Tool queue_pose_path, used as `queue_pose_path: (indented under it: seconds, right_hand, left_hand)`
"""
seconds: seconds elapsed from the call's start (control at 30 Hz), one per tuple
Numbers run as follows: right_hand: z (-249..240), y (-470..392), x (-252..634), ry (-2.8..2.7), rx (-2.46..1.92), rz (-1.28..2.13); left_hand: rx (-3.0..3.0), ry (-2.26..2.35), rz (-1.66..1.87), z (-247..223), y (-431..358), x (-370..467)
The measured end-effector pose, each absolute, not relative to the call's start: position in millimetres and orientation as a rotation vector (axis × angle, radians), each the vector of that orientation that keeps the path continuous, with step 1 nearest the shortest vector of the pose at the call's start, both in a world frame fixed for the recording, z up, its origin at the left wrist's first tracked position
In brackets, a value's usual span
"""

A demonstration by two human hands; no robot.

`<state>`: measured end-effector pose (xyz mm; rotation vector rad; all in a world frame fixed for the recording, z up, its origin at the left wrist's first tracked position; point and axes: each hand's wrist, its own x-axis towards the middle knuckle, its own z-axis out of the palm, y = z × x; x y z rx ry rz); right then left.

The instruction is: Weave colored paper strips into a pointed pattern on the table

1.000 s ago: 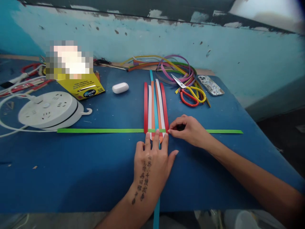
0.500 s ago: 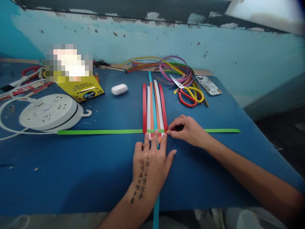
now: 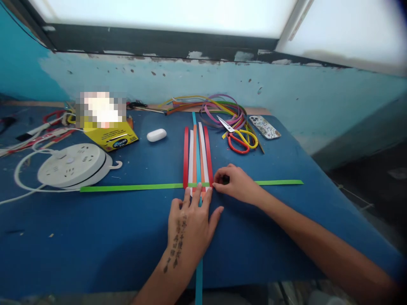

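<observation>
Red (image 3: 186,156), white (image 3: 204,148), orange and blue (image 3: 199,279) paper strips lie lengthwise side by side on the blue table. A long green strip (image 3: 133,187) crosses them near their lower ends. My left hand (image 3: 192,226) lies flat, its fingertips pressing the strips just below the green one; its thumb stands out to the side. My right hand (image 3: 237,184) pinches, thumb and forefinger meeting on the green strip beside the right red strip. Part of the green strip is hidden behind that hand, and the strips' lower ends are partly under my left fingers.
Scissors (image 3: 240,137) with red and yellow handles lie near coiled coloured strips (image 3: 222,106) and a phone (image 3: 264,127). A white earbud case (image 3: 156,135) sits left of the strips. Farther left are a yellow box (image 3: 111,137) and a round white power strip (image 3: 74,165) with cables.
The camera view has tilted up, showing more of the window, and the table appears lower and slightly left. Both hands keep nearly the same hold on the strips.
</observation>
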<state>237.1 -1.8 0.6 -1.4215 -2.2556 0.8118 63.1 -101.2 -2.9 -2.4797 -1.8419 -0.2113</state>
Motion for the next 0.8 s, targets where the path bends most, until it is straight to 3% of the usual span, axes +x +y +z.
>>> queue_pose_path:
  seconds: [0.43, 0.67, 0.8]
  right_hand:
    - [20, 25, 255, -2.425, -1.123, 1.192]
    - [20, -11, 279, -2.646, -1.265, 0.582]
    - [23, -25, 300, -2.750, -1.481, 0.508]
  left_hand:
    - [-2.527, -1.843, -0.229, -1, -100, 59]
    - [-2.489, -1.792, -0.290, -9, -99, 60]
    - [-2.506, -1.755, -0.241, -8, -98, 59]
